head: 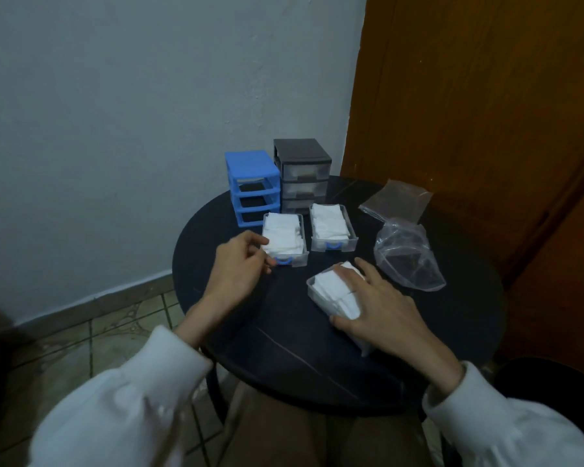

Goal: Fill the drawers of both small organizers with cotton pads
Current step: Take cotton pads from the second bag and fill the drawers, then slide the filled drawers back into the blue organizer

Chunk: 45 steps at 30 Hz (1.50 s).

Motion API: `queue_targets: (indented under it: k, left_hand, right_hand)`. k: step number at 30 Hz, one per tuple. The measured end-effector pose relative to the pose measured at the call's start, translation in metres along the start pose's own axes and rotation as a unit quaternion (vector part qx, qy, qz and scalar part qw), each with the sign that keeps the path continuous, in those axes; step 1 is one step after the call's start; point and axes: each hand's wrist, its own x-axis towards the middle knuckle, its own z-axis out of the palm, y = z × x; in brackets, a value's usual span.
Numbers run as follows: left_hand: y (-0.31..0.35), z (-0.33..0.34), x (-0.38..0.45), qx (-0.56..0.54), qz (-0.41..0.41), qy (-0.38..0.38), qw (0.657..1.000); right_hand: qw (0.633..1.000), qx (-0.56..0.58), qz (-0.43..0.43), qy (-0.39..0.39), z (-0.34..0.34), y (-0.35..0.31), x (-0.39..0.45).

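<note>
Round black table [284, 348] fills mid-frame. Left hand [238, 271] pinches the left drawer [299, 259] of cotton pads [282, 235]; right hand [381, 310] rests flat, released, on the nearest drawer [312, 288].

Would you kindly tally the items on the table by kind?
Small plastic drawer organizers: 2, blue, dark grey
Clear plastic drawers holding white cotton pads: 3
Clear plastic bags: 2
Total: 7

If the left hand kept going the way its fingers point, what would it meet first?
Probably the nearest left drawer: the left hand points right and slightly away, its fingertips already at that drawer's blue handle and pads. Whether they touch is unclear.
</note>
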Motion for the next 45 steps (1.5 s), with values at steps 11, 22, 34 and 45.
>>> queue_targets:
  k: [11, 22, 34, 45]
  left_hand:
    - [-0.009, -0.051, 0.125, 0.086, 0.119, 0.099, 0.984]
    - [-0.015, -0.055, 0.216, 0.218, 0.145, -0.104, 0.96]
    - [-0.043, -0.031, 0.213, 0.25, 0.182, -0.075, 0.948]
    - [-0.048, -0.028, 0.209, 0.225, 0.171, -0.067, 0.957]
  right_hand:
    - [0.997, -0.01, -0.075, -0.009, -0.041, -0.052, 0.085]
    - [0.994, -0.01, -0.108, 0.025, -0.036, -0.08, 0.178]
    - [0.993, -0.028, -0.053, 0.106, -0.014, -0.091, 0.189]
    - [0.988, -0.004, -0.148, 0.036, -0.013, -0.071, 0.179]
